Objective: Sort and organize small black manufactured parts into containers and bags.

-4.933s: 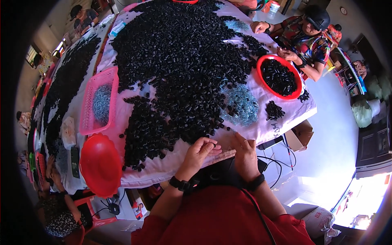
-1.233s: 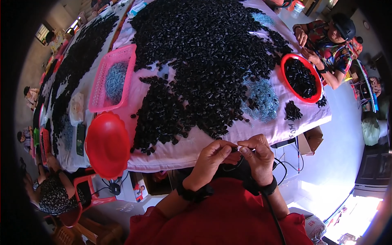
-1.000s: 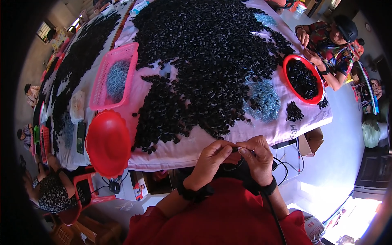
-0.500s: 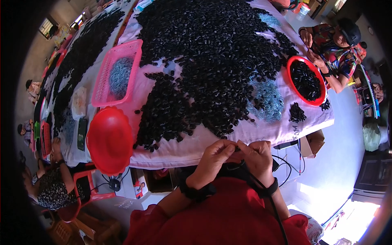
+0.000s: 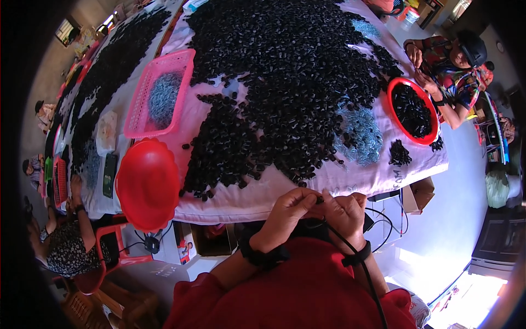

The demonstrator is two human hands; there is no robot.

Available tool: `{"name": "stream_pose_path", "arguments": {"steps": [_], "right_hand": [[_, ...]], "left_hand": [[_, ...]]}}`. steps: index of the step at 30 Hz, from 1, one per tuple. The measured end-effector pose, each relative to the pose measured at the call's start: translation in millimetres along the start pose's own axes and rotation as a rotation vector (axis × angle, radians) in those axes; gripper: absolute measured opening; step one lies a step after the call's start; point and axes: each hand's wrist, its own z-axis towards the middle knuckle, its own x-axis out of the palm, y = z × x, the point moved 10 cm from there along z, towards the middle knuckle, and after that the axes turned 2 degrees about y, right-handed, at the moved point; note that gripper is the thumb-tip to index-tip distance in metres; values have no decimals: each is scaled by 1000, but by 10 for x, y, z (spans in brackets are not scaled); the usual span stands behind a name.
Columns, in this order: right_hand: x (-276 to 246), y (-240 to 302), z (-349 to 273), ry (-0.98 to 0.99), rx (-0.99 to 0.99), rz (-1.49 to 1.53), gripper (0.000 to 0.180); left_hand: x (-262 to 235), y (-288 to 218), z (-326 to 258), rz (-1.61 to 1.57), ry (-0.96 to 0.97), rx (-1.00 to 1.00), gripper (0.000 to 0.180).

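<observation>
My left hand [image 5: 286,218] is closed, its thumb and forefinger pinching a small black piece [image 5: 319,200] just off the table's front edge. Beside it my right hand [image 5: 346,215] has its fingers curled, the tips close to that same piece; what they grip, if anything, is too small to make out. Black bands circle both wrists. Beyond my hands, a wide heap of small black pieces [image 5: 290,82] covers the pale cloth [image 5: 246,205]. A pile of thin, clear bluish pieces [image 5: 360,134] lies at the heap's right side.
A red scalloped bowl [image 5: 147,186] and a pink basket [image 5: 185,90] holding bluish pieces stand at left. At right, a red-rimmed bowl [image 5: 391,104] holds black pieces, near a co-worker [image 5: 457,93]. A black cord [image 5: 368,277] hangs below my right hand; another person [image 5: 71,247] sits at left.
My right thumb and fingers have shifted slightly at the black piece, and that hand's fingers look a little looser. My left hand keeps its pinch in nearly the same place.
</observation>
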Motion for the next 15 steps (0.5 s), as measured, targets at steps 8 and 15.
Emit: {"name": "stream_pose_path", "arguments": {"steps": [8, 15], "right_hand": [[-22, 135, 20, 124, -56, 40, 45], [375, -210, -109, 240, 317, 596, 35]], "left_hand": [[-69, -29, -66, 33, 15, 23, 29], [-283, 80, -267, 114, 52, -45, 24]]}}
